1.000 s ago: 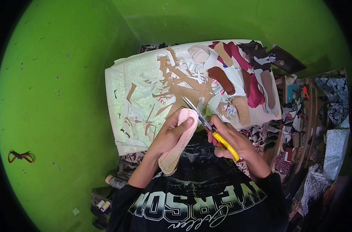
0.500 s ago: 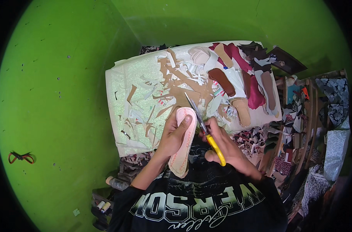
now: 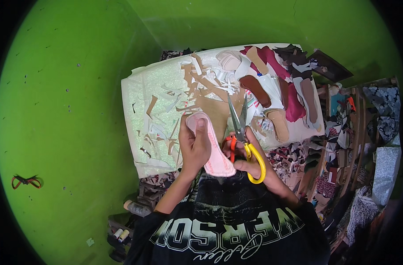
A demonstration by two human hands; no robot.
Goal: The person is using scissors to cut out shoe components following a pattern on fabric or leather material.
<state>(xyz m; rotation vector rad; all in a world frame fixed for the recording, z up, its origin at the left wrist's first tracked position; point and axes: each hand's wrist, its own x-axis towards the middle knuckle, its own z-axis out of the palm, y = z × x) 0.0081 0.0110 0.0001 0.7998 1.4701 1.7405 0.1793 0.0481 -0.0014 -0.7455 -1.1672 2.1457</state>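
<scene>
My left hand (image 3: 193,148) grips a pale pink shoe insole (image 3: 219,159) with reddish print and a stitched-looking rim, its thumb lying across the upper part. A pair of scissors (image 3: 240,133), with one yellow and one orange-red handle, is in my right hand (image 3: 253,167). Its blades are spread apart and point away from me, over a sheet of brown board (image 3: 213,112). The insole's lower end is close to my right thumb; whether they touch I cannot tell. The blades are apart from the insole.
A pale, shiny-topped table (image 3: 139,115) carries brown and white offcuts (image 3: 166,106). On its right lie a dark brown insole (image 3: 255,90), a tan insole (image 3: 278,126) and maroon pieces (image 3: 294,106). Scraps heap around a wooden rack (image 3: 354,128) at right. A green wall (image 3: 77,57) stands at left.
The scissors have swung from closed to spread blades, away from the insole. The insole has tilted, its lower end moving right and up.
</scene>
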